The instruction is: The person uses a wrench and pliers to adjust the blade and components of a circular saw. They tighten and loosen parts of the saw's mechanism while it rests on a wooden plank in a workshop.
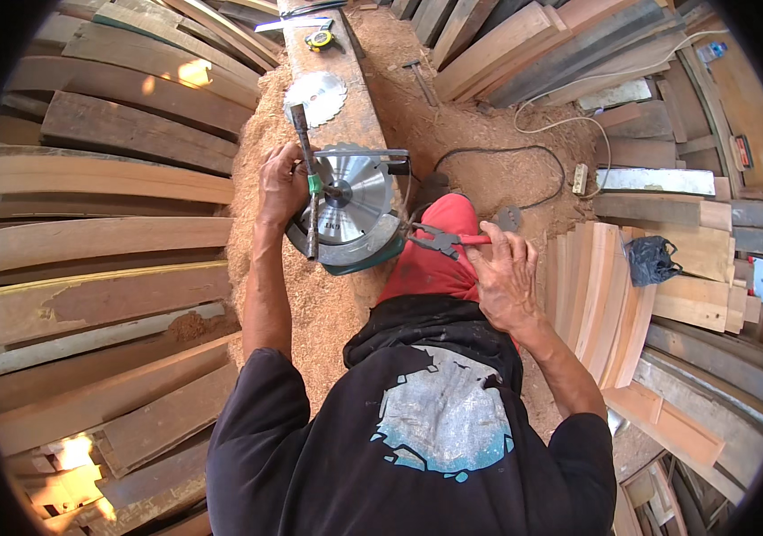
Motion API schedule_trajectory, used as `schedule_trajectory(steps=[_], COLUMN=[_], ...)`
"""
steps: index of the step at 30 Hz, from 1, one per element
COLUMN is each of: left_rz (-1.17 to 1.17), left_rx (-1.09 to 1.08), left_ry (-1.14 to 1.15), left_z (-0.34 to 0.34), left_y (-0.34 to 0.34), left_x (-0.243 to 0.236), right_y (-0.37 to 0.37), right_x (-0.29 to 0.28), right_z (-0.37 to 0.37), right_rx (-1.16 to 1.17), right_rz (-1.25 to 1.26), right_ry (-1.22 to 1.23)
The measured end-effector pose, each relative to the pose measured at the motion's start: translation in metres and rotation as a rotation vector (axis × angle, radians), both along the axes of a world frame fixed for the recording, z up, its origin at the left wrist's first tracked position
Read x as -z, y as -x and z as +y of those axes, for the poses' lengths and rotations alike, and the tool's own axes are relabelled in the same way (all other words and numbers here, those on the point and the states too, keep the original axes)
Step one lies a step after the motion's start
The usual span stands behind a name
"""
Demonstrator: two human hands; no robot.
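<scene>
A circular saw (pixel 373 239) lies on a wooden beam (pixel 359 94), its round toothed blade (pixel 364 201) facing up. A T-handle wrench (pixel 301 129) with a green middle stands over the blade's centre, its long bar crossing the blade's left side. My left hand (pixel 281 186) is curled at the left edge of the saw, closed on the wrench's bar; some fingers are hidden. My right hand (pixel 508 272) grips red-handled pliers (pixel 440 241) above my red-clad knee (pixel 448 219). The jaws of the pliers point left at the saw's right edge.
A second saw blade (pixel 316 96) and a yellow tape measure (pixel 319 39) lie farther along the beam. A hammer (pixel 421 82) rests on the sawdust. Stacked boards (pixel 122 174) line both sides. Right are a dark cord (pixel 542 205), a socket block (pixel 580 179) and a black plastic bag (pixel 652 259).
</scene>
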State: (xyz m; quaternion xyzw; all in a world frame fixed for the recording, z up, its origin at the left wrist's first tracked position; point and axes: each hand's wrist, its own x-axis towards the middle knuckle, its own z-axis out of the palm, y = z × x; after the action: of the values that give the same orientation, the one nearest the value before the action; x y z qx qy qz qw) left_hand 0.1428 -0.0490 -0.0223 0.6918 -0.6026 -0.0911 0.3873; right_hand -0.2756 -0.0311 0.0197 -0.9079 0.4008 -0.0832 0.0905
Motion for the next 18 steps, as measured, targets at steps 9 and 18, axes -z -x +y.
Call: schedule_trajectory(steps=[9,18], left_rz=[-0.019,-0.051], left_rx=[0.025,0.03], left_ry=[0.031,0.076], left_z=[-0.0006,-0.0009], left_y=[0.0017,0.0006], left_x=[-0.004,0.0001], right_y=[-0.004,-0.0056], right_x=[0.0109,0.0119], right_z=[-0.004,-0.0051], right_rx=[-0.012,-0.02], right_rz=[-0.026,-0.064], right_ry=[0.082,0.099])
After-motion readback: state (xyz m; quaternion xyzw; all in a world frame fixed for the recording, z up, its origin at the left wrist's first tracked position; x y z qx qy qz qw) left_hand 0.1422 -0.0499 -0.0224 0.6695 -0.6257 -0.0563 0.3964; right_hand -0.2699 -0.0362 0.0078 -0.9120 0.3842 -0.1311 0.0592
